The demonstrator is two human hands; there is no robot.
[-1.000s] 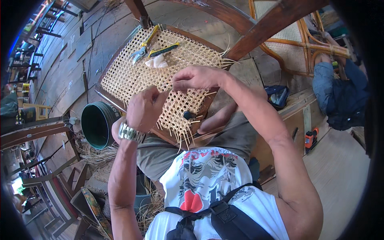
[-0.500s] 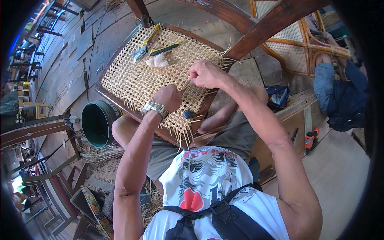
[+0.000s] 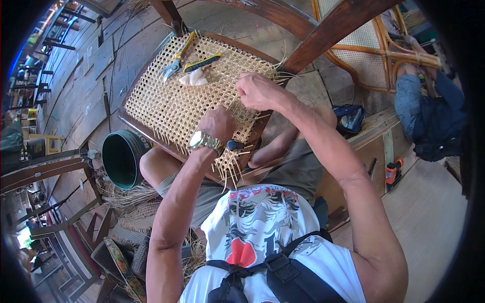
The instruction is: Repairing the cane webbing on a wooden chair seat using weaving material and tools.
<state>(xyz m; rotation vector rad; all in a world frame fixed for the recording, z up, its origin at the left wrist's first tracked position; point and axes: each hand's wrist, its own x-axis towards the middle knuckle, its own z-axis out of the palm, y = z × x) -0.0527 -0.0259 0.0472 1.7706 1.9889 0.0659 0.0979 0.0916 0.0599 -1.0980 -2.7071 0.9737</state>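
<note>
Woven cane (image 3: 161, 106) fills a wooden chair seat lying across my lap, with loose strand ends sticking out along its near edge and right side. My left hand (image 3: 217, 124), with a metal watch at the wrist, is closed low over the near part of the weave. Farther right, my right hand (image 3: 258, 92) is curled into a fist just above the cane. Whatever the fingers pinch is hidden. Beside my left hand lies a dark, rounded knob-like piece (image 3: 234, 145). Yellow-handled pruning shears (image 3: 176, 64), a yellow-and-black tool (image 3: 203, 62) and a whitish folded piece (image 3: 194, 78) rest on the far weave.
A dark green bucket (image 3: 123, 159) stands left of my knee, near loose cane scraps (image 3: 132, 193). Wooden chair legs (image 3: 333, 38) rise beyond the seat. A rattan chair (image 3: 361, 60) and a seated person (image 3: 427, 108) are at right. An orange-and-black tool (image 3: 393, 174) lies by a wooden box.
My left hand has shifted slightly right and its wrist has turned, showing the watch face. My right hand has moved a little left and up. The seat has shifted slightly left in the view.
</note>
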